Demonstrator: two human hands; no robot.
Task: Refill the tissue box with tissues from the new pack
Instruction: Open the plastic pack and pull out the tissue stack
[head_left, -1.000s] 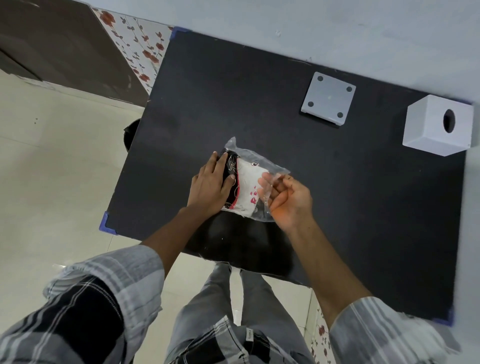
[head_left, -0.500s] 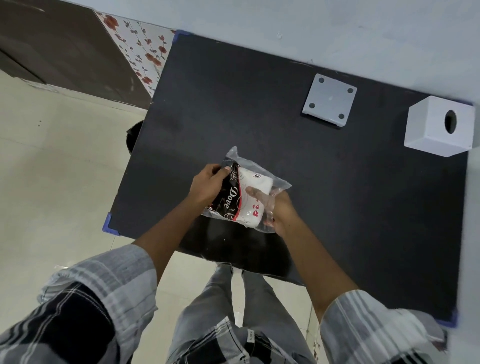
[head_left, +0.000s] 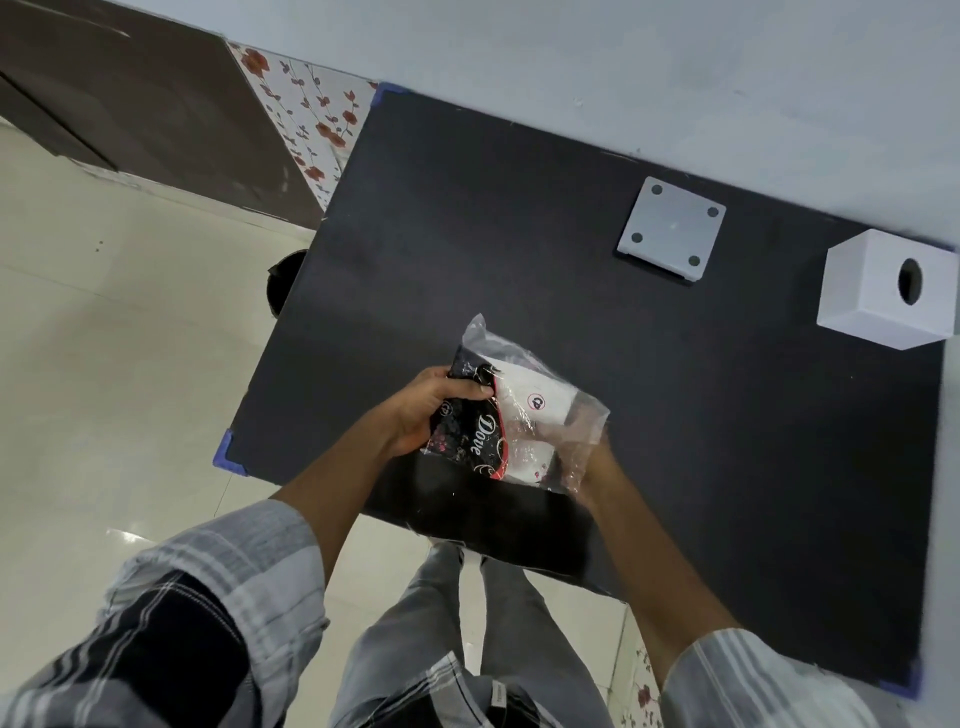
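Note:
The new tissue pack (head_left: 511, 410), clear plastic with a black, red and white print, is held just above the near part of the black table (head_left: 519, 260). My left hand (head_left: 423, 410) grips its black left end. My right hand (head_left: 592, 462) is at the pack's right end, with its fingers pushed inside the clear wrapper, partly hidden by the plastic. The white cube tissue box (head_left: 888, 293) lies at the table's far right, its round hole facing right. A flat white square panel (head_left: 670, 231) with round corner holes lies to the box's left.
The table stands against a pale wall at the back. Blue corner guards mark its corners (head_left: 228, 457). Glossy tiled floor lies to the left. A dark round object (head_left: 283, 280) sits just off the table's left edge. My legs are below the near edge.
The pack has been lifted and tilted so its printed face shows. My left hand shifted from lying on top to gripping the left end. My right hand's fingers slid into the wrapper.

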